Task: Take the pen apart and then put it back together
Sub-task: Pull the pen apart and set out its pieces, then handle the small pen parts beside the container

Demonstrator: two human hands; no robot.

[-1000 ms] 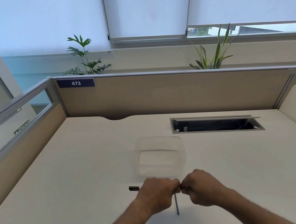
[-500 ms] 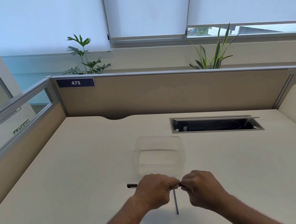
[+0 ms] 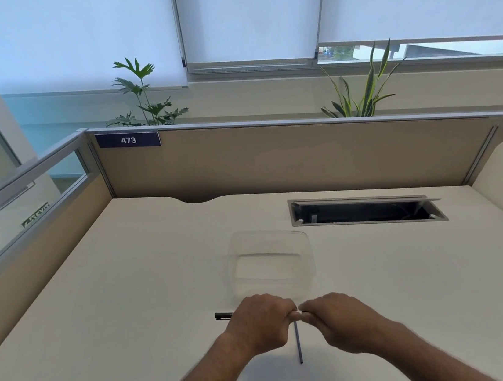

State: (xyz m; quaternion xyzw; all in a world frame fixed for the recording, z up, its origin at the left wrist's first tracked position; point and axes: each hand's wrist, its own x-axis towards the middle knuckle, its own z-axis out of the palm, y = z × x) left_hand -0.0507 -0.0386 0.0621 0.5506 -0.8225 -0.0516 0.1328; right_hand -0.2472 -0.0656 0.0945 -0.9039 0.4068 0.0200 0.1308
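Both hands are closed on the pen over the near middle of the desk (image 3: 128, 286), knuckles almost touching. Left hand (image 3: 261, 325) is fisted around the pen barrel (image 3: 223, 315), whose dark end pokes out toward the left edge. Right hand (image 3: 340, 319) pinches the other end; a pale bit shows between the two fists, too small to identify. A thin dark rod (image 3: 298, 344), probably the ink refill, lies on the desk just below the hands, pointing toward the near edge. So disassembly looks at least partly done; I cannot tell whether the hands are pulling apart or screwing together.

Handling, judged: the pen is light, stiff, smooth plastic, likely slippery under a twist. Best hold is barrel in one fist, tip section pinched in the other, turning about the long axis. The refill is thin, may roll or bend, so pick it by its middle. Any spring would be tiny and easy to lose.

Hidden: most of the pen sits inside the fists, and the joint and any loose small parts are out of sight. A clear container (image 3: 270, 259) sits just beyond the hands; its outline is faint and blurred, no contents seen. Forearms are cut off at the bottom of frame.
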